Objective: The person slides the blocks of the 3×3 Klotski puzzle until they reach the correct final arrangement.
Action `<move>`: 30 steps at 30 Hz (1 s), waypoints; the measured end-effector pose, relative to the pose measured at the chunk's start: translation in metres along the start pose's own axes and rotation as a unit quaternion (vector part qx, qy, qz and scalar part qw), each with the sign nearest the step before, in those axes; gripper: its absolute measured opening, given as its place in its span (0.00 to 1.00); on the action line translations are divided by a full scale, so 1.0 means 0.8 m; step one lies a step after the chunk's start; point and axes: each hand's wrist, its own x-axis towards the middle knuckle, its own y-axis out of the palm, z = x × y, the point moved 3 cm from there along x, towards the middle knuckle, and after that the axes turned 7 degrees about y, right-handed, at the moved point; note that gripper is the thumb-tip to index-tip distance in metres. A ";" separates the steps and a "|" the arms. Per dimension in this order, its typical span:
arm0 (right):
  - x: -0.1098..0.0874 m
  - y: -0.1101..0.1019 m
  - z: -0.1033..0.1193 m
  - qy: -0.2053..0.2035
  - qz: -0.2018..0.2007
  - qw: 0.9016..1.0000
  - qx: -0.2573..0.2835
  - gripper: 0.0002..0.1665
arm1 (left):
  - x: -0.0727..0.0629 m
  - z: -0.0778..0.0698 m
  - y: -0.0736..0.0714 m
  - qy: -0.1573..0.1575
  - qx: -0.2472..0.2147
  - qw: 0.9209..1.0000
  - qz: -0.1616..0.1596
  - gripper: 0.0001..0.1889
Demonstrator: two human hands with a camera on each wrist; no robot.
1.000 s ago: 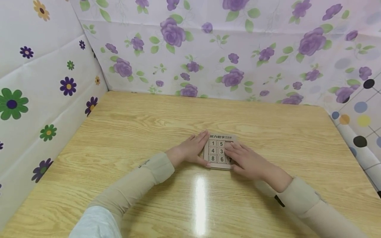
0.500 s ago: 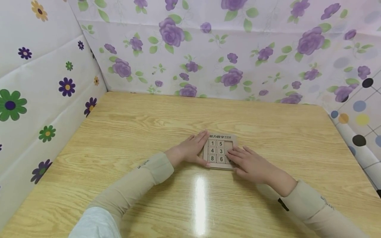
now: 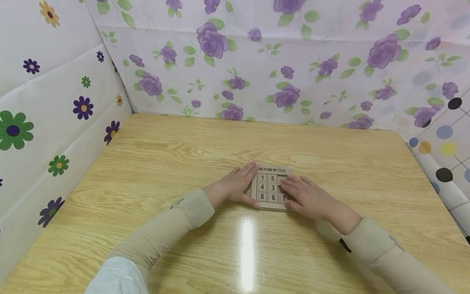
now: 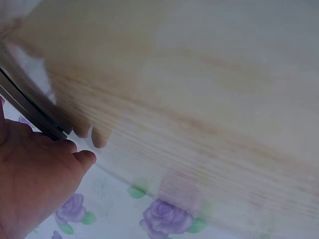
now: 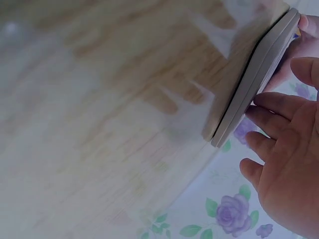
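Observation:
A sliding number puzzle [image 3: 271,206] lies flat on the table, its tiles 1, 5, 4, 3, 8, 6 and 7 readable. Along its left edge rests my left hand [image 3: 235,185], fingers extended to the top corner and thumb at the bottom corner. My right hand [image 3: 310,199] lays its nearly straight fingertips on the right column, covering most of the top right tile [image 3: 281,179]; that tile's number is hidden. In the left wrist view the puzzle's edge [image 4: 35,112] meets the left fingers. The right wrist view shows the puzzle's edge [image 5: 254,79] beside the right fingers [image 5: 271,122].
The wood-grain table [image 3: 176,155] extends on all sides, with a bright reflection in front of the puzzle. Behind it hangs a cloth with purple roses [image 3: 220,77]. A daisy-printed cloth [image 3: 44,122] stands at the left, a dotted one [image 3: 444,151] at the right.
The right fingers first slid down the right column, baring an empty top right cell, then moved back up. A tile now shows in that cell. My left hand stays put.

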 end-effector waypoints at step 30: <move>-0.003 0.003 0.021 -0.029 0.015 0.999 0.003 0.31 | 0.002 0.002 0.003 -0.006 0.001 1.000 0.002 0.64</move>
